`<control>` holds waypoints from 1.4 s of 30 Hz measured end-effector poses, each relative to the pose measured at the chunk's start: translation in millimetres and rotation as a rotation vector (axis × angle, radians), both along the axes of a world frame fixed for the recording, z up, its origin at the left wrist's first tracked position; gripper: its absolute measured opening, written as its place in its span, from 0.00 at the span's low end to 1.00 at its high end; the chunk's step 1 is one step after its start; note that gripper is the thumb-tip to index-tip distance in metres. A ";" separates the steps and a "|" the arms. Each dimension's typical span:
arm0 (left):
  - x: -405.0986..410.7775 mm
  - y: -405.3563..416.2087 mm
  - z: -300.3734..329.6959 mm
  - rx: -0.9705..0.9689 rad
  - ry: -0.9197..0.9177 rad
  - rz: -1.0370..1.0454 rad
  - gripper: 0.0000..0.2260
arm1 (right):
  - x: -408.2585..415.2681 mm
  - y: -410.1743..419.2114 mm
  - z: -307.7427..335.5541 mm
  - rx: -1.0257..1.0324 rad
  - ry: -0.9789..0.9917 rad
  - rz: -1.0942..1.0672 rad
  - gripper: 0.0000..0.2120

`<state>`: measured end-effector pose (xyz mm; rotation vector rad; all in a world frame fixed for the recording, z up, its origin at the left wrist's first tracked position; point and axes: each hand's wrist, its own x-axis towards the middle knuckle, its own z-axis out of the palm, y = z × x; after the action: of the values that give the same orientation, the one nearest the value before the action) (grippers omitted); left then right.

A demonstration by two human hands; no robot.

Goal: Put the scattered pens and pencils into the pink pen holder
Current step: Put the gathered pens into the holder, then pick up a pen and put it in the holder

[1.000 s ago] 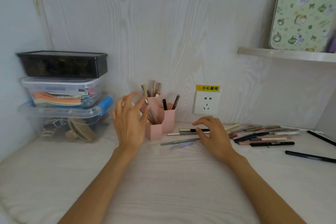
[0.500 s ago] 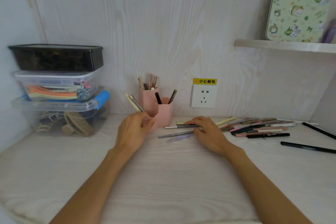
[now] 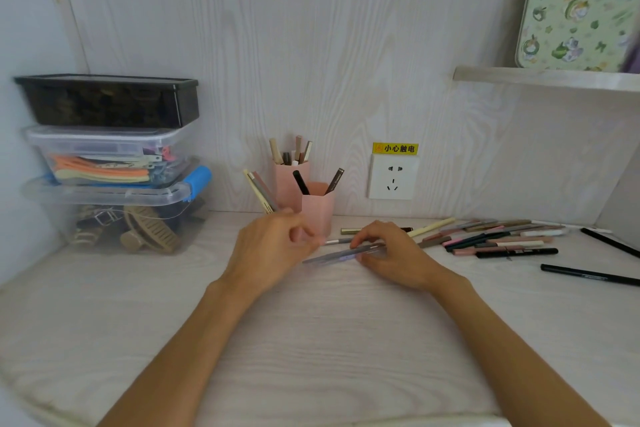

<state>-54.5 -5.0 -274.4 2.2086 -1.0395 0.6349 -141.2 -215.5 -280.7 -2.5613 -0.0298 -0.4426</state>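
Observation:
The pink pen holder stands against the back wall with several pens upright in its compartments. My left hand rests just in front of it, closed on a few pens that slant up to the left. My right hand lies on the desk to the right, its fingers pinching a grey pen that points left and lies nearly flat. A pile of scattered pens lies further right. Two black pens lie apart at the far right.
Stacked plastic storage boxes fill the back left corner. A wall socket with a yellow label sits right of the holder. A shelf with a patterned board juts out at upper right. Bare desk lies under my forearms.
My left hand has come down from beside the holder and closed on a few pens. My right hand has taken hold of the grey pen and drawn it slightly toward me.

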 end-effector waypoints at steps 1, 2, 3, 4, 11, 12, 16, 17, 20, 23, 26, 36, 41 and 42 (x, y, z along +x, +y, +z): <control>-0.1 -0.4 -3.2 0.111 0.005 -0.017 0.11 | -0.3 1.3 0.1 0.017 0.001 0.013 0.08; 1.4 0.2 -6.8 0.192 0.016 -0.020 0.13 | -0.5 2.5 -0.1 0.024 -0.003 0.020 0.08; 3.1 1.1 -8.9 0.236 0.042 -0.021 0.13 | -0.4 3.4 -0.2 0.032 -0.009 0.025 0.09; 4.6 2.7 -9.9 0.254 0.070 -0.029 0.12 | -0.6 4.2 -0.3 0.052 -0.012 0.030 0.10; 9.8 8.4 -4.7 0.234 0.084 -0.004 0.08 | -5.2 -8.8 4.8 -0.057 0.104 -0.160 0.14; 7.8 6.0 -3.9 0.218 0.066 0.015 0.10 | -6.6 -9.8 5.8 -0.025 0.118 -0.145 0.12; -8.6 -16.7 -4.9 0.212 -0.012 -0.033 0.16 | -5.7 -1.8 6.6 0.050 0.095 -0.005 0.09; -12.5 -22.6 -6.9 0.259 -0.013 -0.052 0.16 | -5.0 0.2 6.4 0.077 0.086 0.017 0.10; -15.4 -28.9 -9.4 0.346 -0.027 -0.074 0.15 | -2.8 -3.8 2.9 0.078 0.072 -0.052 0.13; -10.4 -24.4 -6.6 0.281 0.036 -0.072 0.10 | -1.9 -8.8 -2.3 0.024 0.061 -0.169 0.12; -2.4 -14.5 -1.3 0.218 0.272 -0.027 0.05 | 0.2 -3.6 -6.2 -0.013 0.019 -0.148 0.07; 18.1 19.5 32.6 -0.786 0.191 -0.008 0.21 | 3.7 -2.1 -8.7 -0.017 -0.005 -0.122 0.04; 20.0 6.0 36.3 -0.921 -0.070 0.054 0.23 | 4.7 -2.4 -8.8 -0.042 0.000 -0.134 0.05; 20.7 2.7 33.2 -0.940 -0.069 0.057 0.22 | 4.8 -2.4 -9.1 -0.044 0.001 -0.134 0.05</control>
<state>-33.9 -2.3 -241.2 1.3917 -0.5226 0.9795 -136.4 -217.8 -289.8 -2.6166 0.1346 -0.4963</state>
